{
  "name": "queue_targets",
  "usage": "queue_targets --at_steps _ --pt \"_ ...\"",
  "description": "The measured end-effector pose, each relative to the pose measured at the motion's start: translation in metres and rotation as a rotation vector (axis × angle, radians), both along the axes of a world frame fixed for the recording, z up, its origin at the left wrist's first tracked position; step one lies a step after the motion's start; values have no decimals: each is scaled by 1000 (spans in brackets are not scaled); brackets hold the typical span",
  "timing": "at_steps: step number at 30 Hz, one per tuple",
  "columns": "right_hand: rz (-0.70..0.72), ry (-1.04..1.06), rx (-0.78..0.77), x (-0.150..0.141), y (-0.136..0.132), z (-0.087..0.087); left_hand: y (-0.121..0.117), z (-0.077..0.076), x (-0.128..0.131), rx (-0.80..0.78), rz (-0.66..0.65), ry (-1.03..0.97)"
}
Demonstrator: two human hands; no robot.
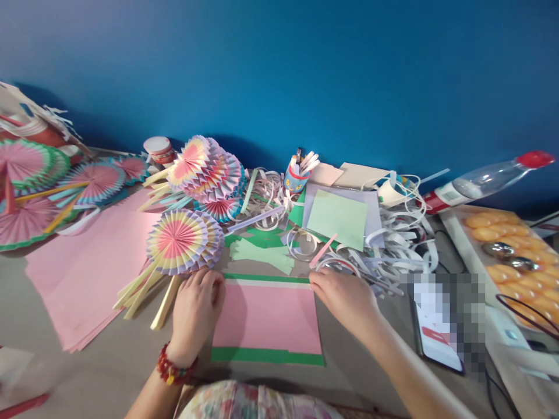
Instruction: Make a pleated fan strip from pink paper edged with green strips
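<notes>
as the head view showed, your left grip (196, 305) and right grip (345, 297) were at the far corners of the layered pink paper (267, 317) and green paper (248, 355); whether either was clamped, i couldn't tell. you seemed to be lining up the layers, and the next move probably called for even edges. both papers lay flat before you on the surface (358, 372), pink over green, with a white band (271, 284) near the far edge.

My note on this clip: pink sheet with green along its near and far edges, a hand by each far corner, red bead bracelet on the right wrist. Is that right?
Wrong wrist: the head view shows the bracelet on the left one. The rest of the note stands.
</notes>
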State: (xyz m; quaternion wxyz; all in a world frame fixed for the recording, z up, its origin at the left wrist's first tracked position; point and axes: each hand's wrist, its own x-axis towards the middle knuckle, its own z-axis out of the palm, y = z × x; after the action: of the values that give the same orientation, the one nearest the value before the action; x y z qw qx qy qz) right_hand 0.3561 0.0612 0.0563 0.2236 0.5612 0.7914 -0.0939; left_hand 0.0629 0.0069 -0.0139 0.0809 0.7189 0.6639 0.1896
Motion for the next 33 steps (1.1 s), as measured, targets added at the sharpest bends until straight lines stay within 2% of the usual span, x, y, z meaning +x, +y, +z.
queue_targets --at_steps 10,19,29,33 --pt "-6 -47 -24 -2 0 0 1 1 0 2 -8 -1" --pt "39 -101 20 -5 1 -2 1 -1 0 0 -3 -16" --pt "44 -100 70 -1 1 -7 -2 -8 0 81 25 -81" --pt "26 -83 57 0 2 -7 -6 -3 -1 92 23 -118"
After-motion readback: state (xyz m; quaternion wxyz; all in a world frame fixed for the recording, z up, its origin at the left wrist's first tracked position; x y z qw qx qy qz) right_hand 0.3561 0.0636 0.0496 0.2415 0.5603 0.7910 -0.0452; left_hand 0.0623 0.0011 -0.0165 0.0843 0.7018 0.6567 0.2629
